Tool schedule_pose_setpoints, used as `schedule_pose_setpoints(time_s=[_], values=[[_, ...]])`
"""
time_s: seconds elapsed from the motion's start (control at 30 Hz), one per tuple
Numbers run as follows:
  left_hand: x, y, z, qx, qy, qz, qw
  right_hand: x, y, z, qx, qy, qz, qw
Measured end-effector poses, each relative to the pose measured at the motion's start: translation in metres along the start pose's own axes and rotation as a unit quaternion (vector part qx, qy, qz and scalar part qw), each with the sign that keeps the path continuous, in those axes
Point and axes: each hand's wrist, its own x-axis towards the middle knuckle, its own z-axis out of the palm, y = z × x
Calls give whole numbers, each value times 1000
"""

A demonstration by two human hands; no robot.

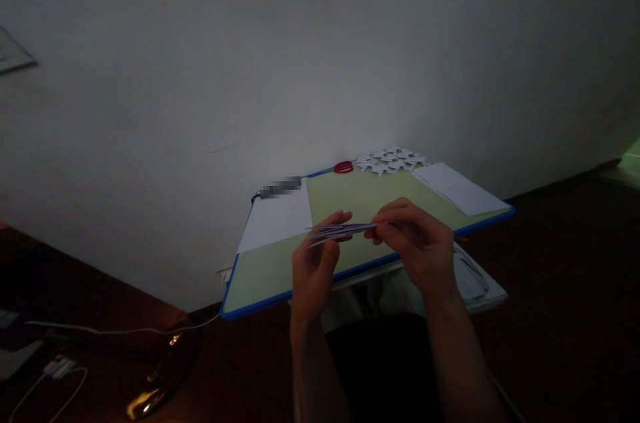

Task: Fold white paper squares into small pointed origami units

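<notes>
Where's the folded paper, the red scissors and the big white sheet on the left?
Folded paper point(356, 228): head view, middle of its edges.
Red scissors point(343, 167): head view, the handles.
White sheet point(277, 218): head view, its middle.

White folded paper point(345, 228) — layers seemingly fanned at left — held nearly level between left hand point(316, 264) and right hand point(419, 238).

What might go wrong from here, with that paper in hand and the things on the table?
The thin folded paper, held between the left hand and right hand, might bend wrongly if pinched too hard. The white sheets near the table's right edge could slide off if brushed.
</notes>
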Motion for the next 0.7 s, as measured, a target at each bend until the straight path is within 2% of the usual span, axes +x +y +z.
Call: schedule_pose_setpoints(time_s=[0.13, 0.27, 0.47, 0.57, 0.7], values=[[0, -1, 1, -26, 12, -19, 999, 1, 2, -4, 13, -35, 44, 998], [0, 3, 0, 6, 26, -29, 999, 3, 5, -7, 13, -81, 112, 990], [-1, 9, 1, 8, -1, -24, 1000, 5, 5, -5, -11, -80, 211, 974], [-1, 7, 1, -1, -9, -21, 1000, 6, 6, -5, -18, -100, 223, 969], [1, 4, 0, 4, -10, -15, 1000, 6, 6, -4, -54, -99, 195, 974]])
